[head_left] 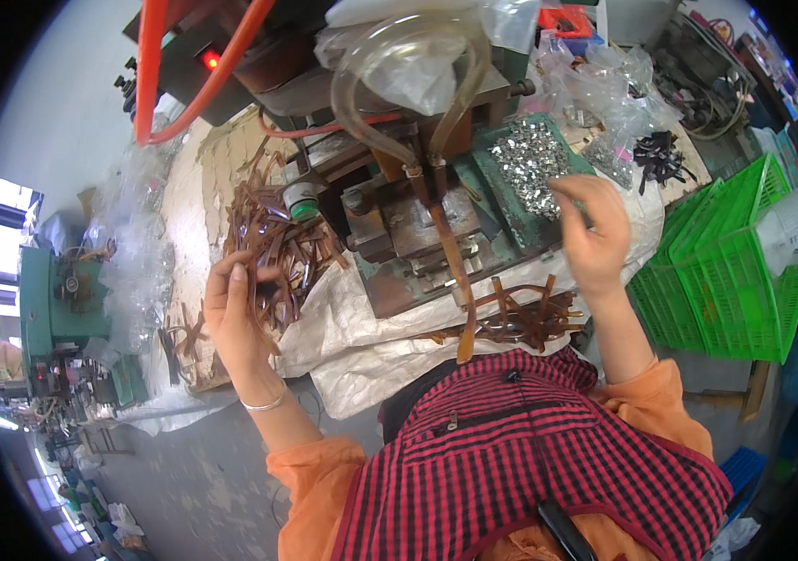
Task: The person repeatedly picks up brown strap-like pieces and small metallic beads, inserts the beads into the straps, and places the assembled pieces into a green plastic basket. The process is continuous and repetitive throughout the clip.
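My left hand [235, 304] is closed round a thin brown strip [266, 337], part of which hangs down beside the palm. The hand is over the left edge of a heap of glossy brown strips [301, 266]. On the right, my right hand [597, 234] has thumb and forefinger curled together at the edge of a pile of small silver metal pieces [527, 164]. Whatever lies between those fingertips is too small to make out. Between my hands stands a press with a metal block [417, 229]; a long brown strip or lever [452, 262] slants down its front.
More brown strips [530, 318] lie by the table's front edge, close to my apron. Clear hoses [352, 103] loop above the press. Green plastic crates [717, 262] stand at the right. A small cluster of black strips [662, 159] and plastic bags [595, 79] lie at the back right.
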Available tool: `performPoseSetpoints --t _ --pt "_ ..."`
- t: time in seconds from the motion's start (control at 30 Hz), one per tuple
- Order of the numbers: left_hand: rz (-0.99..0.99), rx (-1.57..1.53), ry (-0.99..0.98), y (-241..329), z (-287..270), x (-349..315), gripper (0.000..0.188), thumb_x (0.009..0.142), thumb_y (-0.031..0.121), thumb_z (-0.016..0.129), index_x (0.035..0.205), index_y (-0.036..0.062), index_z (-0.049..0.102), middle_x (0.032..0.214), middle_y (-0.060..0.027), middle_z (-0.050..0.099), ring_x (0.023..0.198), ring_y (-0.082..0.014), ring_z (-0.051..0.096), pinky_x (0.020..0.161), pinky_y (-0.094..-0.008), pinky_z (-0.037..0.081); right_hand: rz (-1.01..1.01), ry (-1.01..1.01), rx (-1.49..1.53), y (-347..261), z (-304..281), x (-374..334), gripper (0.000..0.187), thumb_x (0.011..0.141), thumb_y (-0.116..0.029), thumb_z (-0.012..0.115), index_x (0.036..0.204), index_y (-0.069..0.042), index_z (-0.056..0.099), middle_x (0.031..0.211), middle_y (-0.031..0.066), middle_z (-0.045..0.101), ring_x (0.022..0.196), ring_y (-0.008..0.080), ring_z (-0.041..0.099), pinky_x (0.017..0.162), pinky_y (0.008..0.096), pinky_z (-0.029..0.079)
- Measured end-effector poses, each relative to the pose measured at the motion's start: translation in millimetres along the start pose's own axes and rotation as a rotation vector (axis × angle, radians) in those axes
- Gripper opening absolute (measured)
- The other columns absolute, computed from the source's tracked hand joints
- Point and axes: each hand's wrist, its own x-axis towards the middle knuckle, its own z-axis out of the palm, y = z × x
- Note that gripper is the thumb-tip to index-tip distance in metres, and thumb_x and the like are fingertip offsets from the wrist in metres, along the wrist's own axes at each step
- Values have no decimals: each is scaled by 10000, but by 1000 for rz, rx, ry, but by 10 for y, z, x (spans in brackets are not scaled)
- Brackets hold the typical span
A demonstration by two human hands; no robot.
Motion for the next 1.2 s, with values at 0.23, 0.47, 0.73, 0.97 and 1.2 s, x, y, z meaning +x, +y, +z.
performPoseSetpoints --t 0.23,0.47,0.73,0.97,1.2 --pt "-136 -76 33 -505 356 18 552 1101 476 434 1018 -9 684 727 -89 723 653 -162 642 536 -243 426 174 -46 501 -465 703 282 228 851 28 719 1078 12 709 1041 124 728 910 245 705 838 341 541" --pt "59 -79 150 -344 523 -169 293 1083 250 533 1036 -16 647 868 -116 701 653 -152 636 530 -249 456 502 -102 804 -647 735 144 417 885 6 719 1283 50 600 1129 97 710 987 130 686 887 269 530" --pt "1153 388 -73 377 879 -393 146 867 -38 721 1000 -13 667 988 -220 752 774 -237 708 660 -330 610 723 -154 987 -905 653 274 502 899 19 684 1371 66 519 1112 121 721 1042 151 677 952 297 514" --pt "1324 601 -336 153 1376 -414 278 718 101 823 982 86 735 1056 -102 751 609 -151 605 523 -272 453 71 -352 224 -465 297 340 334 852 -81 671 1182 -63 719 1336 227 628 1302 403 561 1119 466 430" --pt "1383 567 -301 18 1423 -348 212 741 122 802 933 100 715 1029 -76 752 564 -104 574 491 -244 418 52 -222 -373 702 444 -138 208 790 -144 792 987 -78 771 1330 237 627 1345 436 503 1118 501 412"
